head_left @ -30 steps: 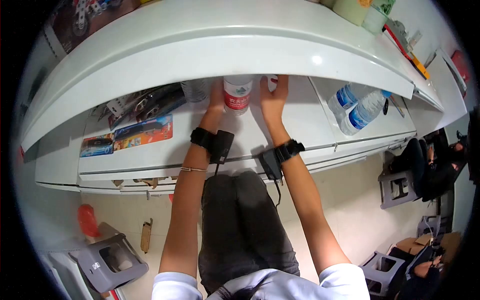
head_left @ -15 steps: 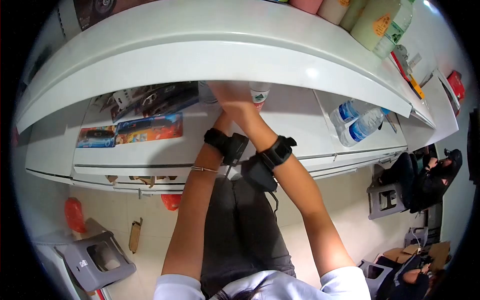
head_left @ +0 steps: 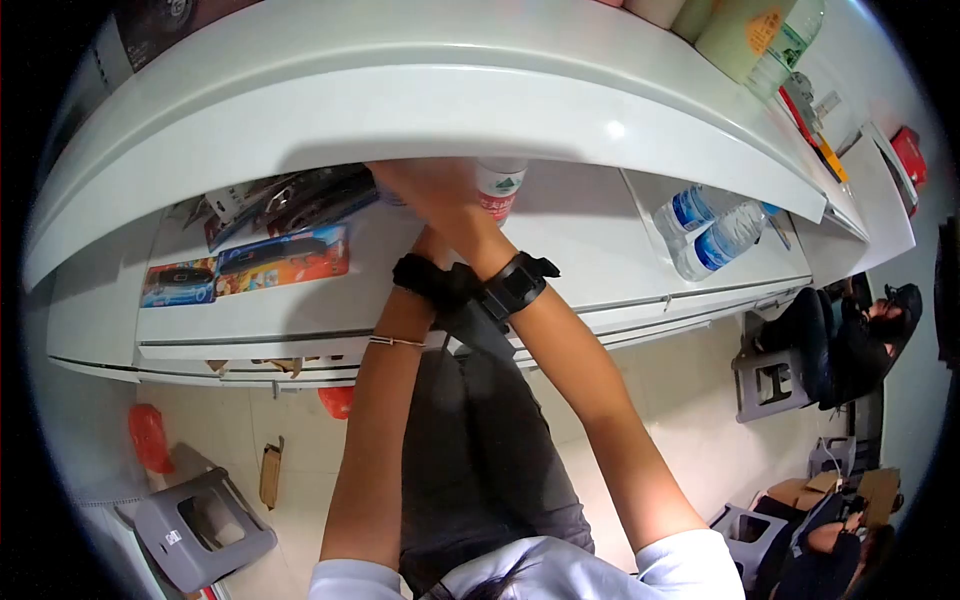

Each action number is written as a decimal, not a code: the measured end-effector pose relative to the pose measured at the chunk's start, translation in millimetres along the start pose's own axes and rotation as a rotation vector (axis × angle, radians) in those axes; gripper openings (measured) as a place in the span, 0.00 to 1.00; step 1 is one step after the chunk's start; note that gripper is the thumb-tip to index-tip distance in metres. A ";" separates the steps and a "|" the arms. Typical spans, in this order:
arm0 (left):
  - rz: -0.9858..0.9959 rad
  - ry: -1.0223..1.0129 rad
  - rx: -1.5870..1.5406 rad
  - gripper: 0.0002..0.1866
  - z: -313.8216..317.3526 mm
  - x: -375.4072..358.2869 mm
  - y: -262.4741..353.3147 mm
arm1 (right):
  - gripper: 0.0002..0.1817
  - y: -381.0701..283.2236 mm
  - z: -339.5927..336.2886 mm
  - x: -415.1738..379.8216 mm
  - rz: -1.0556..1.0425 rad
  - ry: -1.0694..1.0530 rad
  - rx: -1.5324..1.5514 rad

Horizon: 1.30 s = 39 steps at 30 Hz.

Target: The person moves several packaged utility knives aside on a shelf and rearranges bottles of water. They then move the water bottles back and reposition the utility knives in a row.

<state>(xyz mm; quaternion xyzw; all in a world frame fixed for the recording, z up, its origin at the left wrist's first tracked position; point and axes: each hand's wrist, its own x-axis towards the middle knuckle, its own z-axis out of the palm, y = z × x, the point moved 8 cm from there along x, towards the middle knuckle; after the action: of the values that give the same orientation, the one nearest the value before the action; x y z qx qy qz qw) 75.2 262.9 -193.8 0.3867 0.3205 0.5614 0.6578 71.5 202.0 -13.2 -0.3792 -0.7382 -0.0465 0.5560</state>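
Observation:
My right hand (head_left: 432,190) reaches across my left wrist, in under the overhanging shelf edge. It is smeared by motion and the shelf hides its fingers. My left hand (head_left: 430,243) is mostly covered by the right one, so its fingers do not show. Right beside my right hand stands a clear bottle with a red, white and green label (head_left: 497,188), its top cut off by the shelf edge. A bluish clear item, partly hidden, shows at the hand's other side. Black straps with a small device (head_left: 512,288) sit around both wrists.
Blue-and-orange carded packs (head_left: 283,259) and dark wrapped packets (head_left: 318,200) lie to the left. Water bottles (head_left: 727,241) lie at the right. The white upper shelf (head_left: 420,110) overhangs the work surface. Grey stools (head_left: 205,530) and two seated people are around.
My crossed hands have shifted slightly left, the right hand reaching further left over the left. The labelled bottle shows more of its label. The view has shifted a little.

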 end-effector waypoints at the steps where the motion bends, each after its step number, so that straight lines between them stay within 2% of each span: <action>1: 0.001 0.004 -0.008 0.30 0.9 2.2 -2.2 | 0.16 -1.5 -2.3 -1.2 0.015 0.005 0.011; 3: 0.006 0.003 -0.009 0.30 3.1 4.3 -1.7 | 0.17 -7.4 -9.3 -8.8 0.044 0.022 0.031; 6: 0.008 0.003 -0.005 0.30 4.0 3.5 -1.3 | 0.21 -11.7 -23.9 -24.1 0.039 0.168 -0.013; 10: 0.012 0.014 0.006 0.30 3.7 3.8 -0.6 | 0.41 12.4 -16.9 -44.8 0.381 0.265 0.382; 13: 0.016 0.022 0.015 0.30 2.1 4.7 -1.5 | 0.31 9.1 -27.5 -56.0 0.482 0.234 0.550; 17: 0.020 0.029 0.015 0.30 4.7 7.5 -0.7 | 0.35 -0.2 -60.5 -65.7 0.671 0.242 0.834; 20: 0.030 0.036 0.018 0.29 6.3 7.5 1.3 | 0.30 6.7 -70.6 -83.2 0.584 0.324 0.934; 23: 0.040 0.038 0.013 0.29 9.7 11.1 2.6 | 0.25 13.7 -91.2 -96.3 0.598 0.322 0.909; 24: 0.043 0.039 0.009 0.29 10.4 12.4 3.0 | 0.25 15.9 -98.4 -100.7 0.641 0.419 1.084; 26: 0.055 0.039 -0.001 0.29 12.8 16.8 5.7 | 0.28 19.3 -118.1 -99.6 0.672 0.380 1.104; 28: 0.069 0.034 -0.021 0.29 14.8 22.3 6.6 | 0.34 51.6 -137.2 -110.1 0.833 0.336 0.857; 29: 0.077 0.026 -0.031 0.29 15.9 25.9 7.2 | 0.41 57.4 -154.9 -108.4 0.771 0.470 0.778; 30: 0.083 0.024 -0.045 0.29 15.5 30.8 6.0 | 0.45 63.7 -165.5 -113.4 0.828 0.434 0.823; 31: 0.089 0.018 -0.057 0.29 15.2 35.7 6.1 | 0.45 70.5 -180.0 -109.5 0.763 0.371 0.768; 32: 0.097 0.013 -0.070 0.29 15.3 39.9 5.9 | 0.42 75.0 -195.5 -113.9 0.792 0.389 0.685; 33: 0.102 0.007 -0.085 0.29 15.7 43.1 5.9 | 0.39 83.7 -210.5 -112.9 0.733 0.451 0.589; 35: 0.115 -0.013 -0.108 0.29 14.9 47.9 3.5 | 0.36 85.5 -235.7 -98.9 0.569 0.434 0.390; 38: 0.120 0.004 -0.108 0.29 22.6 39.7 14.3 | 0.34 101.5 -248.5 -87.7 0.513 0.392 0.226; 39: 0.094 0.074 -0.093 0.29 30.6 22.9 27.7 | 0.33 103.0 -247.6 -81.5 0.470 0.391 0.147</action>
<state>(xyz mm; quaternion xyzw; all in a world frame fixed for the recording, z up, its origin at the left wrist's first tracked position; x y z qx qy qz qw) 91.5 282.9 -154.3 0.3494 0.2994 0.6199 0.6357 336.7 112.2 -26.0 -0.4820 -0.5109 0.0650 0.7088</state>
